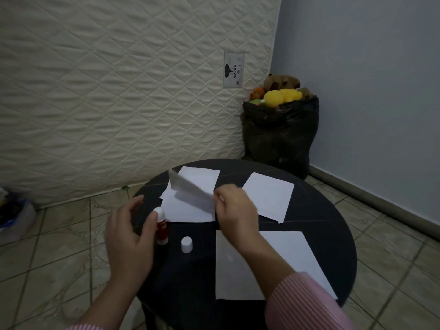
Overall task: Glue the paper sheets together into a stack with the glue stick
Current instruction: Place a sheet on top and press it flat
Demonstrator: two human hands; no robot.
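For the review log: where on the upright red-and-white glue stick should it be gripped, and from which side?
Best gripped around the red barrel of the red-and-white glue stick, probably from its left. It stands upright and uncapped on the round black table, so the white top should stay untouched. The left hand is already beside it; white paper sheets lie close on its right. The small white cap stands apart.

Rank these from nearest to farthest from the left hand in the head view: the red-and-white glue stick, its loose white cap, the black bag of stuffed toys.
From the left hand:
1. Red-and-white glue stick, upright beside the thumb, on the round black table's left edge.
2. Loose white cap, standing just right of the stick.
3. Black bag of stuffed toys, on the floor in the far corner.
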